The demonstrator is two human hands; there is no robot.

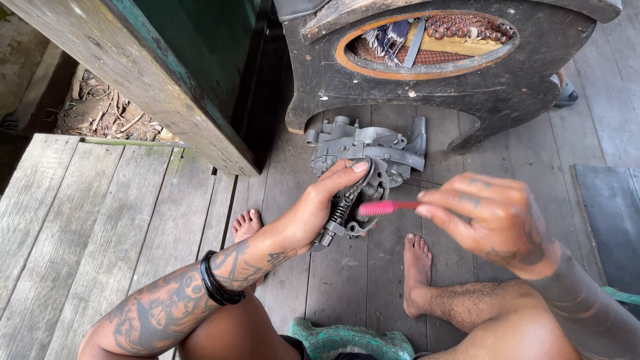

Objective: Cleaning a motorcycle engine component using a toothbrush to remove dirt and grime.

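My left hand (320, 203) grips a grey metal engine part with a spring and a curved plate (357, 200), held upright over the plank floor. In my right hand (490, 217) I pinch a pink toothbrush (383, 208), and its bristles touch the right side of the metal part. A larger grey cast metal housing (370, 147) lies on the floor just beyond my left hand. Both my bare feet (417, 267) rest on the planks below the part.
A dark, worn wooden stand with an oval opening (440, 73) stands behind the housing, holding beads and cloth. A green-painted wooden post (167, 73) rises at the left. A dark mat (610, 220) lies at the right, a green stool rim (350, 340) under me.
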